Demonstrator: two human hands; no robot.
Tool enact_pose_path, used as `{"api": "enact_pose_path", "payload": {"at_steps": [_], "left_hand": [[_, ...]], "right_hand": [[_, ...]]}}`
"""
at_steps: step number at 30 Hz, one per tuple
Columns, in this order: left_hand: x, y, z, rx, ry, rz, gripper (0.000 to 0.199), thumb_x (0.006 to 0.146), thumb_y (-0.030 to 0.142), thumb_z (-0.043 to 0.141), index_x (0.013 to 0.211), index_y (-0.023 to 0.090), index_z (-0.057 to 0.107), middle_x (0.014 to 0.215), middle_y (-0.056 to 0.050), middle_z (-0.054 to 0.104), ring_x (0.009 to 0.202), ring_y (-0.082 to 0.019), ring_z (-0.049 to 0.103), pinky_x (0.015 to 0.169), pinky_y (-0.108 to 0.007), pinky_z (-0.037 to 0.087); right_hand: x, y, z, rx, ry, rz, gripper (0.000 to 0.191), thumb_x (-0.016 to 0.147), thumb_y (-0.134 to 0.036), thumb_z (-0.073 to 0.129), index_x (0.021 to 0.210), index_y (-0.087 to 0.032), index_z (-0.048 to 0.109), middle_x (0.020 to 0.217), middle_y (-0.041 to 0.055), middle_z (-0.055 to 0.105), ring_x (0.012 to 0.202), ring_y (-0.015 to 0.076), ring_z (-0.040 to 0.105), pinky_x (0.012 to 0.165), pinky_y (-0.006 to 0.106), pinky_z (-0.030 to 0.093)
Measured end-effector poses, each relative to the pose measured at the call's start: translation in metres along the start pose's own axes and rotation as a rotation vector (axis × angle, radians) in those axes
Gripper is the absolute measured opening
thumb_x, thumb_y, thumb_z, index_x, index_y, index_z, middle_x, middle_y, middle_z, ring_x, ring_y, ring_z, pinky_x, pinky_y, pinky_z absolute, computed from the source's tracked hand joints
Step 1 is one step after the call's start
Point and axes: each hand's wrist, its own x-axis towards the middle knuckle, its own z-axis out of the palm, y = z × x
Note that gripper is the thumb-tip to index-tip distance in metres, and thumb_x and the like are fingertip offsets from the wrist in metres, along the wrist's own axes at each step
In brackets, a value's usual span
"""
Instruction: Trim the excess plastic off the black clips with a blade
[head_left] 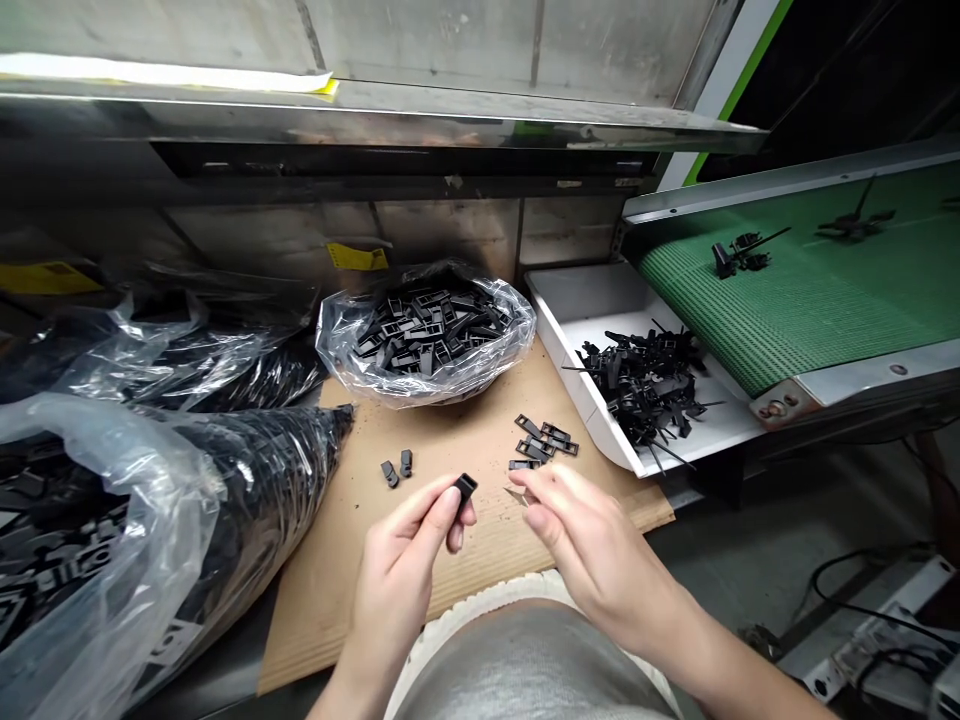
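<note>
My left hand pinches a small black plastic part between thumb and fingers, its slotted end facing up. Just to the right, my right hand is closed on a small pointed blade; only its thin tip shows, and the rest is hidden by the fingers. Blade and part are apart. Beneath both hands lies a brown cardboard sheet. Beyond the right hand is a group of several flat black parts with openings. Two smaller black pieces rest past the left hand.
An open clear bag full of black parts stands behind the cardboard. At right, a white tray holds tangled black mouldings below a green conveyor belt carrying more. Large filled bags crowd the left; a metal shelf crosses above.
</note>
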Motion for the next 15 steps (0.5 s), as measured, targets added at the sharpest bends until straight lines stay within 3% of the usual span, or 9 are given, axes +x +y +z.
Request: {"api": "enact_pose_path", "payload": {"at_steps": [4,8,15], "left_hand": [[-0.009,-0.005,0.001,0.218,0.065,0.243,0.013,0.082,0.023,0.054,0.089,0.024,0.065,0.067,0.004,0.059,0.056,-0.007,0.048,0.054,-0.018,0.041],[-0.011,-0.006,0.003,0.344,0.089,0.413,0.021,0.084,0.016,0.052,0.096,0.028,0.063,0.071,0.005,0.057,0.06,-0.007,0.05,0.06,-0.017,0.042],[-0.012,-0.007,0.002,0.351,0.059,0.448,0.026,0.085,0.012,0.05,0.1,0.031,0.061,0.074,0.005,0.055,0.063,-0.006,0.05,0.061,-0.016,0.042]], "right_hand": [[0.002,0.003,0.012,0.071,0.176,-0.063,0.025,0.091,-0.02,0.037,0.099,-0.014,0.061,0.081,0.0082,0.062,0.076,0.019,0.058,0.071,0.031,0.046],[0.004,0.0,0.025,0.067,0.204,-0.111,0.022,0.09,-0.019,0.041,0.094,-0.014,0.062,0.076,0.0076,0.062,0.071,0.0181,0.057,0.067,0.029,0.045],[0.011,0.005,0.029,0.007,0.247,-0.126,0.022,0.09,-0.019,0.041,0.085,-0.013,0.062,0.069,0.0066,0.059,0.064,0.0162,0.053,0.061,0.027,0.041]]}}
